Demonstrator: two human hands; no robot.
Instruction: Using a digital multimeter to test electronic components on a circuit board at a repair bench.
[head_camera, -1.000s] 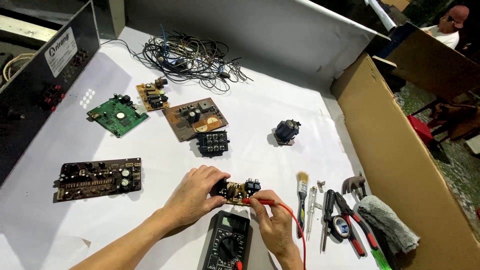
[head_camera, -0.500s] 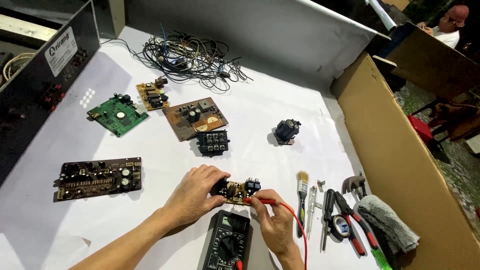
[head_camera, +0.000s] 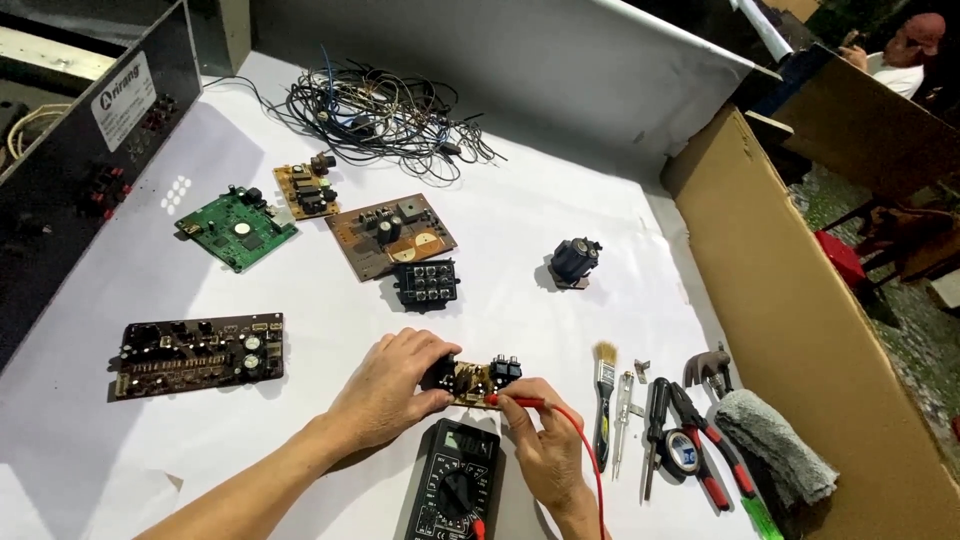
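Head view looks down on a white table (head_camera: 560, 240); the left hand (head_camera: 385, 390) lies curled over the left end of a small brown circuit board (head_camera: 478, 379), fingers closed on its edge and pinning it to the table near the front edge; the right hand (head_camera: 545, 440) pinches a red probe (head_camera: 515, 402) between thumb and fingers, its tip touching the board's near edge; a red lead (head_camera: 590, 450) runs from the probe back past the wrist; a black multimeter (head_camera: 455, 485) lies just in front of the board, between the two forearms; right of the hands sit a small brush (head_camera: 603, 395), a screwdriver (head_camera: 622, 420), red-handled pliers (head_camera: 705, 445) and a grey cloth (head_camera: 775, 450); farther back lie a long dark board (head_camera: 198, 352), a green board (head_camera: 236, 228), a brown board (head_camera: 392, 234) and a tangle of wires (head_camera: 380, 110); a cardboard wall (head_camera: 800, 300) stands along the right side
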